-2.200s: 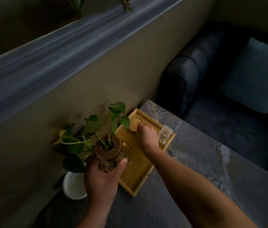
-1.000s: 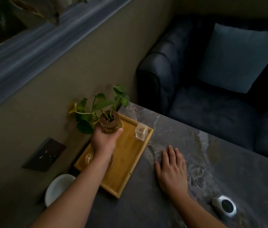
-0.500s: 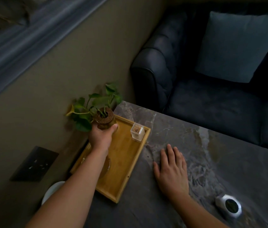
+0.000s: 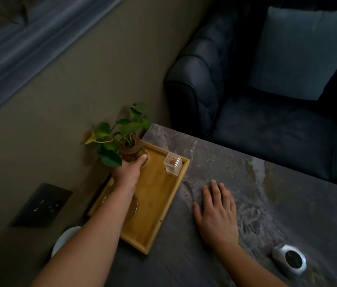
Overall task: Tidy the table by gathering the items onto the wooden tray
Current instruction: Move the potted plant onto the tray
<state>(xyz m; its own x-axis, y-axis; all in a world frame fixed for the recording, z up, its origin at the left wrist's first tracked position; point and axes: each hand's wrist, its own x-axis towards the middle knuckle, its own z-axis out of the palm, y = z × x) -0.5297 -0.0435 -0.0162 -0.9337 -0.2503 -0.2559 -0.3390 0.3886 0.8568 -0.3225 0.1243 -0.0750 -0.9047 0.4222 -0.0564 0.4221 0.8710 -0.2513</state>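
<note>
A wooden tray (image 4: 159, 195) lies at the table's left end, against the wall. My left hand (image 4: 127, 172) is wrapped around a small glass plant vase (image 4: 131, 150) with a cork top and green leaves, at the tray's far left corner. A clear toothpick box (image 4: 172, 164) stands upright in the tray's far right corner. A glass dish (image 4: 135, 205) sits on the tray, mostly hidden under my left forearm. My right hand (image 4: 217, 214) rests flat on the grey stone table (image 4: 256, 183), fingers apart, holding nothing.
A round silver-rimmed object (image 4: 290, 258) sits on the table near the right front. A white dish (image 4: 63, 239) shows below the table edge at left. A dark sofa (image 4: 256, 125) with a blue cushion (image 4: 300, 50) stands beyond the table. The wall runs along the left.
My left hand carried the plant vase from the near left of the tray to its far left corner. My right hand left the tray and settled flat on the table.
</note>
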